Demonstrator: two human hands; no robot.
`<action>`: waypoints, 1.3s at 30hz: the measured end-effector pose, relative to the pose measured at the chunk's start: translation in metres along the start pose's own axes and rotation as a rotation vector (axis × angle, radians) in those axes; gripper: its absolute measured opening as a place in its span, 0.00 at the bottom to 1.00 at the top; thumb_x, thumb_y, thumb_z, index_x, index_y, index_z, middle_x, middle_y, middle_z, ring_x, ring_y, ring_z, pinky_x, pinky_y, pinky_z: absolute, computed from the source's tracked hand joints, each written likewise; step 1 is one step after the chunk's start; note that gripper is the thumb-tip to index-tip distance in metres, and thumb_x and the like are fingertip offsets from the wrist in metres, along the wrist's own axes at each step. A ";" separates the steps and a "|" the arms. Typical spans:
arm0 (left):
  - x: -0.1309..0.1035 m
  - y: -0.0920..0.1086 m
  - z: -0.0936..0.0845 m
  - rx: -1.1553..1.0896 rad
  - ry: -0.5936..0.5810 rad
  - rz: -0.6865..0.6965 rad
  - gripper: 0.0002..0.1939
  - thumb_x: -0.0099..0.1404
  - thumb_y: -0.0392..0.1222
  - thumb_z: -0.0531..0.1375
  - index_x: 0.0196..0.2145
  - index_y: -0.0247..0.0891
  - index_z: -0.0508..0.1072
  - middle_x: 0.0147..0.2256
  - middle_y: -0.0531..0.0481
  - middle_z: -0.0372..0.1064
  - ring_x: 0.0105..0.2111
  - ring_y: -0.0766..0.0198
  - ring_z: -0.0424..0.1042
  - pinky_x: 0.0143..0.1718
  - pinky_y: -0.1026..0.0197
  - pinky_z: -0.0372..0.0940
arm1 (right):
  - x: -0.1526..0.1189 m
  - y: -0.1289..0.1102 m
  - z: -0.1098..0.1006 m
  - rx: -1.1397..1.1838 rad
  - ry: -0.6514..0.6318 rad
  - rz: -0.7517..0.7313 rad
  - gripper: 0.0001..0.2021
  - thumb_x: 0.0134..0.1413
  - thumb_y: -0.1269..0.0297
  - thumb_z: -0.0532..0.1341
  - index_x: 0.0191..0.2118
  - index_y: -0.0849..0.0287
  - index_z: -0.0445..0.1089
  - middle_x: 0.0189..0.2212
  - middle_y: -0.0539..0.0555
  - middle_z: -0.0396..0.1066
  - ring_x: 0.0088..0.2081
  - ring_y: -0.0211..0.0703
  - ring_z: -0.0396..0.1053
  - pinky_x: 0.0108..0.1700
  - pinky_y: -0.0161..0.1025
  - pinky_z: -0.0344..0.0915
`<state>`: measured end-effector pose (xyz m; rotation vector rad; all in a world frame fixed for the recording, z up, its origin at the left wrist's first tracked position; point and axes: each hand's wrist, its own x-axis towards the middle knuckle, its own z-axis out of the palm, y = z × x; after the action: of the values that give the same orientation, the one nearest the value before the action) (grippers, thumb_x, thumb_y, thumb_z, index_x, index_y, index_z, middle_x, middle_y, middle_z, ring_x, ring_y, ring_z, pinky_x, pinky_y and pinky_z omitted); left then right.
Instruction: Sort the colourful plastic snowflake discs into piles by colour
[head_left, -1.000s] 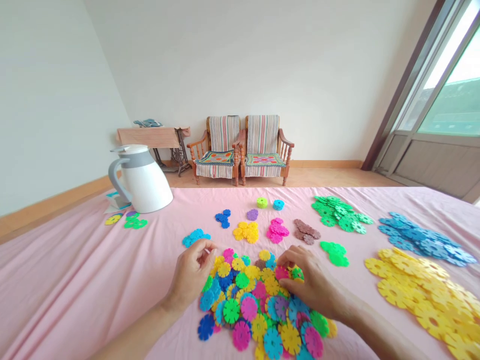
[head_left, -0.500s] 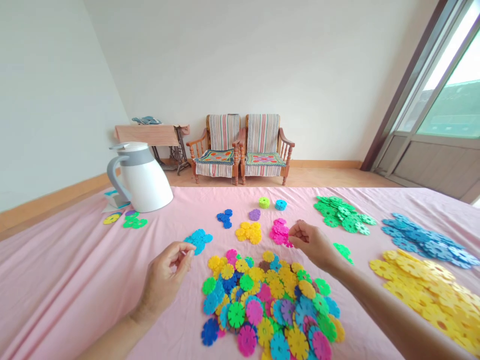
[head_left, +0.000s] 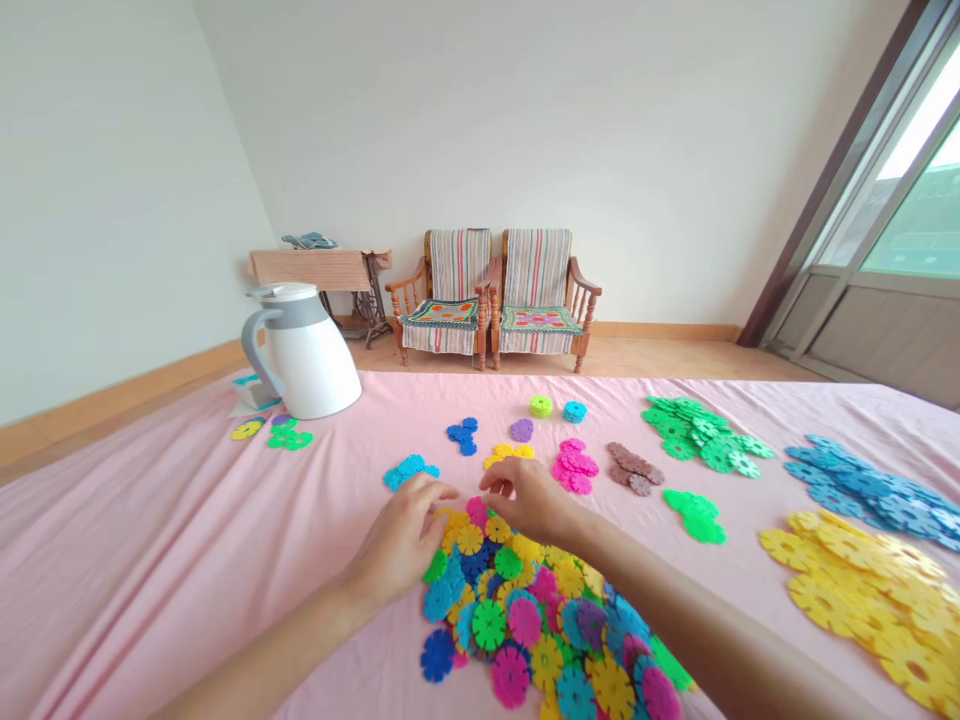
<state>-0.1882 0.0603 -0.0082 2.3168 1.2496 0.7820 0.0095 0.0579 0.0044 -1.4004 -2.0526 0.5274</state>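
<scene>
My left hand [head_left: 405, 540] hovers at the far left edge of a mixed pile of flower-shaped plastic discs [head_left: 525, 620]. Its fingers are stretched and apart, with nothing visible in them. Facing it, my right hand [head_left: 529, 495] is over the pile's far edge, fingers bent and parted from the thumb, also with nothing showing between them. A pink disc [head_left: 477, 511] lies between the two hands. Close by are small groups of light blue discs [head_left: 409, 470], yellow discs [head_left: 510, 453] partly hidden by my right hand, and pink discs [head_left: 574, 467].
Brown discs [head_left: 634, 468], green discs [head_left: 697, 435], blue discs [head_left: 870, 490] and yellow discs [head_left: 862, 590] lie to the right on a pink cloth [head_left: 300, 540]. Dark blue discs [head_left: 463, 436] are farther back. A white jug [head_left: 311, 360] stands at the left; two armchairs [head_left: 495, 300] are beyond.
My right hand has moved left from the pink discs to the pile, uncovering the brown discs. My left hand has moved right towards it, and its pinch has opened. The view has shifted slightly.
</scene>
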 end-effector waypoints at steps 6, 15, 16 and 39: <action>0.004 -0.001 0.012 0.039 -0.017 -0.030 0.10 0.59 0.33 0.53 0.37 0.38 0.72 0.36 0.46 0.68 0.40 0.57 0.67 0.43 0.55 0.62 | 0.008 -0.002 0.015 0.006 -0.019 0.029 0.02 0.39 0.73 0.61 0.24 0.60 0.69 0.21 0.50 0.70 0.25 0.38 0.66 0.26 0.32 0.57; -0.001 0.002 0.012 0.026 0.020 0.003 0.08 0.62 0.36 0.53 0.34 0.39 0.73 0.35 0.48 0.69 0.40 0.58 0.67 0.43 0.56 0.60 | -0.008 0.005 -0.017 0.092 0.035 0.111 0.02 0.45 0.72 0.59 0.25 0.60 0.67 0.22 0.49 0.71 0.25 0.34 0.67 0.26 0.29 0.60; -0.001 0.001 0.012 0.029 0.019 0.002 0.08 0.62 0.37 0.53 0.34 0.40 0.73 0.35 0.48 0.70 0.40 0.58 0.66 0.43 0.56 0.60 | -0.012 0.011 -0.024 0.075 0.071 0.134 0.02 0.46 0.71 0.58 0.25 0.60 0.67 0.23 0.50 0.71 0.26 0.35 0.67 0.27 0.30 0.61; 0.000 -0.008 0.014 -0.036 0.023 0.034 0.11 0.60 0.30 0.53 0.32 0.39 0.73 0.33 0.50 0.70 0.37 0.62 0.68 0.41 0.60 0.61 | -0.034 -0.021 0.000 -0.157 -0.085 -0.161 0.07 0.50 0.69 0.62 0.37 0.55 0.74 0.38 0.53 0.70 0.43 0.44 0.64 0.47 0.42 0.58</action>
<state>-0.1843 0.0631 -0.0241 2.3115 1.1989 0.8380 0.0036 0.0188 0.0091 -1.3040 -2.2939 0.3702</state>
